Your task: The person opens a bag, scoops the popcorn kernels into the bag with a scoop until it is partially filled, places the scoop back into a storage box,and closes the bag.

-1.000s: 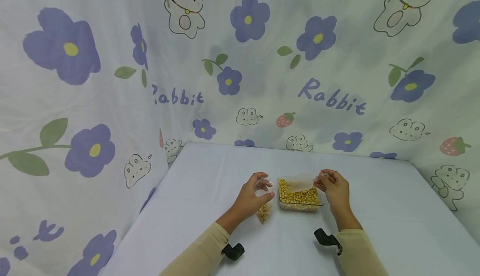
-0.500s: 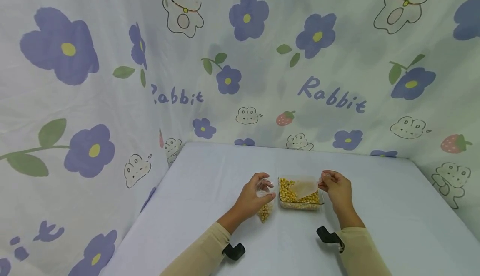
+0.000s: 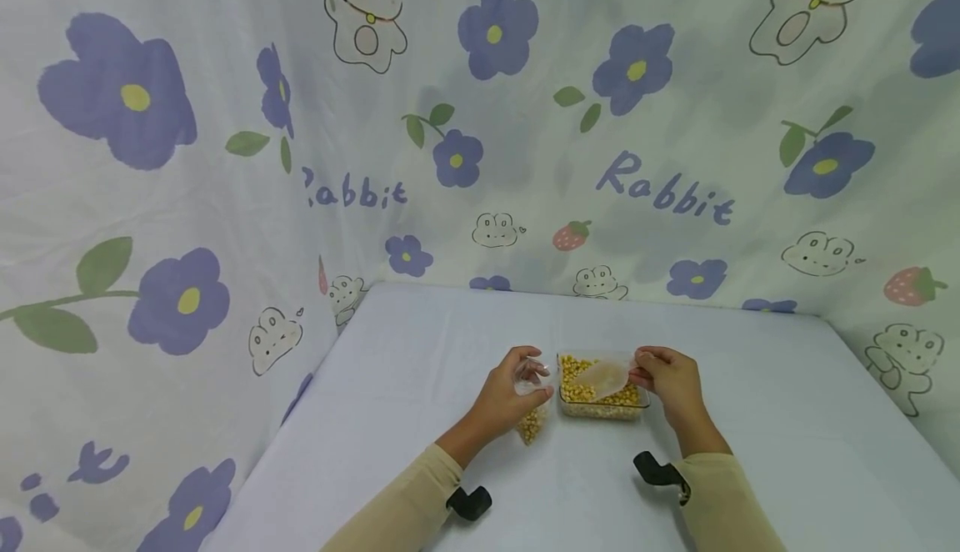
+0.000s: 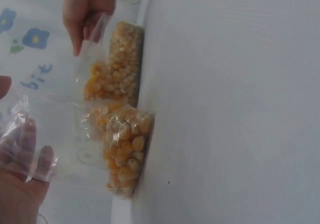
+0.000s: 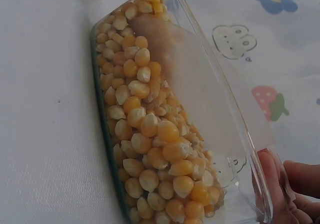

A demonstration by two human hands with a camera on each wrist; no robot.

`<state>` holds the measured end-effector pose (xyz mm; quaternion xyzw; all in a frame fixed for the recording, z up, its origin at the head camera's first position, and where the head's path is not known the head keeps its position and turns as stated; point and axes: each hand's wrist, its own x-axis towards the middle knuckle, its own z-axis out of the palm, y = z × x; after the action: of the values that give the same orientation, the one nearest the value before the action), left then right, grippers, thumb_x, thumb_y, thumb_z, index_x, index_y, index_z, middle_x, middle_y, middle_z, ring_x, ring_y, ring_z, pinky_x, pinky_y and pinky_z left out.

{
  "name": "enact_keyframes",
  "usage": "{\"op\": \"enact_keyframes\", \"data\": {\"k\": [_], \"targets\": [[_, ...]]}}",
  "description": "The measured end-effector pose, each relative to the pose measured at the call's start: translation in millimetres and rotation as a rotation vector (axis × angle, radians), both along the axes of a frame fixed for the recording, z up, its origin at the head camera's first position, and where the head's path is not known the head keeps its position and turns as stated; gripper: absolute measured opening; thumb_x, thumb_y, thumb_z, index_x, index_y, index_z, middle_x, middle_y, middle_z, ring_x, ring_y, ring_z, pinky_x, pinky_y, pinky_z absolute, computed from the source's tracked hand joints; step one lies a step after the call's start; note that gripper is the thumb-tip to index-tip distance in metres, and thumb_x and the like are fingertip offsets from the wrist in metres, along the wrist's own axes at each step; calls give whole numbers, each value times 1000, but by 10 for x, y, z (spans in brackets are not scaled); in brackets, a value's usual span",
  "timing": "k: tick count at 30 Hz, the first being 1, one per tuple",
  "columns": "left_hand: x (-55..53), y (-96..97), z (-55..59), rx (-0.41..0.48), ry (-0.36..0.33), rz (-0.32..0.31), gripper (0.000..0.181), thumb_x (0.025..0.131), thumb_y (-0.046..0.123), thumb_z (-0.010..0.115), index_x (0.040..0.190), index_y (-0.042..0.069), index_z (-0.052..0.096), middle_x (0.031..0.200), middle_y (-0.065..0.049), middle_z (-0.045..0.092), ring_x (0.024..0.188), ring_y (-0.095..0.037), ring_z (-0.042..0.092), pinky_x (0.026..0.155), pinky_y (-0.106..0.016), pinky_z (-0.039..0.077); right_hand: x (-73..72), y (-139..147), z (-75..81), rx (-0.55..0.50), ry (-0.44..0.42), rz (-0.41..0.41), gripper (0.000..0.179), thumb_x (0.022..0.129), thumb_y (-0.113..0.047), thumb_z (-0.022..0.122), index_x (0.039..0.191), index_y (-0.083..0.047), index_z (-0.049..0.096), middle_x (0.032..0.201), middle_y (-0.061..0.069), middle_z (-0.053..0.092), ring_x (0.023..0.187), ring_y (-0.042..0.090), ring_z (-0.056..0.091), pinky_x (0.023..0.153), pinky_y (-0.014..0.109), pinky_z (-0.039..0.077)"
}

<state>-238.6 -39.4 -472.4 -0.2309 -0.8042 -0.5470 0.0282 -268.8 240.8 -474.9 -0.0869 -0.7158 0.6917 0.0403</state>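
Note:
My left hand [image 3: 501, 395] holds the mouth of a clear plastic bag [image 4: 125, 151] spread between thumb and curled fingers. Corn kernels fill the bag's lower part, which stands on the table. To its right is a clear glass container [image 3: 600, 412], holding many yellow corn kernels [image 5: 150, 134]. My right hand [image 3: 673, 378] pinches the handle end of a translucent whitish plastic scoop [image 3: 604, 377] at the container's right side. The scoop's blade lies over the kernels, its tip pointing left; in the right wrist view the container wall partly covers it. Whether kernels sit in the scoop, I cannot tell.
A white cloth covers the table [image 3: 420, 352]. Behind and to the left hangs a curtain [image 3: 525, 135] printed with purple flowers and rabbits. Black wrist mounts [image 3: 469, 504] are strapped at both sleeves.
The scoop's blade has turned and come forward over the kernels from the container's back. My right hand rose slightly rightward, then came back down and left. My left hand and the bag have barely moved.

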Motion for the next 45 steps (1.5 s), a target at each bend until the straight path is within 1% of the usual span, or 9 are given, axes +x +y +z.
{"op": "enact_keyframes", "data": {"k": [5, 9, 16, 25, 27, 31, 37, 43, 45], "targets": [[-9, -12, -17, -7, 16, -6, 51, 90, 20, 72, 133, 17, 44, 110, 5, 65, 97, -12, 58, 89, -35, 46, 6, 36, 5, -33, -13, -17, 37, 101, -8, 53, 130, 14, 48, 88, 7, 64, 74, 10, 66, 73, 26, 55], [-12, -14, -25, -12, 20, -7, 51, 90, 21, 72, 133, 18, 44, 109, 8, 65, 96, -10, 58, 88, -34, 46, 11, 58, 2, -82, -25, -27, 39, 101, -8, 53, 132, 14, 45, 89, 6, 63, 76, 10, 66, 75, 26, 54], [5, -15, 5, -3, 31, -21, 50, 90, 20, 72, 132, 17, 45, 109, 4, 66, 95, -12, 59, 87, -34, 47, 25, 69, 22, -166, -52, -46, 41, 101, -6, 52, 134, 14, 42, 87, 3, 63, 75, 9, 64, 76, 26, 54], [-4, -9, -7, 0, 26, -27, 50, 90, 21, 72, 131, 17, 45, 109, 3, 65, 95, -11, 59, 87, -33, 47, 15, 92, 3, -234, -39, -69, 41, 100, -6, 54, 133, 15, 42, 83, 0, 64, 73, 9, 65, 75, 25, 54], [-2, -9, -13, 2, 22, -30, 50, 90, 21, 72, 132, 16, 45, 110, 0, 66, 95, -11, 59, 87, -33, 47, 4, 98, -13, -260, -32, -88, 41, 100, -6, 55, 132, 15, 43, 81, 0, 64, 72, 10, 65, 74, 26, 54], [1, -4, -21, 7, 11, -34, 51, 89, 18, 73, 131, 16, 45, 111, -5, 66, 96, -13, 59, 87, -33, 47, -11, 101, -28, -311, -17, -149, 31, 98, -5, 58, 124, 11, 51, 78, 2, 65, 70, 11, 66, 71, 26, 55], [13, 21, -17, 16, 7, -39, 58, 83, 15, 79, 130, 18, 46, 106, 6, 65, 97, -20, 61, 85, -32, 48, 0, 97, 11, -370, 15, -204, 11, 96, -6, 61, 105, 1, 62, 79, 4, 67, 71, 13, 68, 70, 27, 55], [12, 40, -49, 10, -36, -48, 58, 81, 14, 80, 129, 20, 49, 111, -9, 66, 96, -19, 60, 81, -30, 48, 42, 52, 107, -386, 57, -219, 6, 95, -7, 63, 98, -2, 66, 78, 5, 67, 71, 13, 68, 69, 27, 55], [14, 45, -58, 5, -45, -52, 59, 81, 14, 81, 129, 20, 49, 111, -11, 66, 96, -17, 59, 79, -29, 48, 53, 42, 140, -393, 73, -214, 6, 95, -7, 64, 97, -2, 66, 78, 4, 67, 71, 13, 68, 68, 26, 55]]}}
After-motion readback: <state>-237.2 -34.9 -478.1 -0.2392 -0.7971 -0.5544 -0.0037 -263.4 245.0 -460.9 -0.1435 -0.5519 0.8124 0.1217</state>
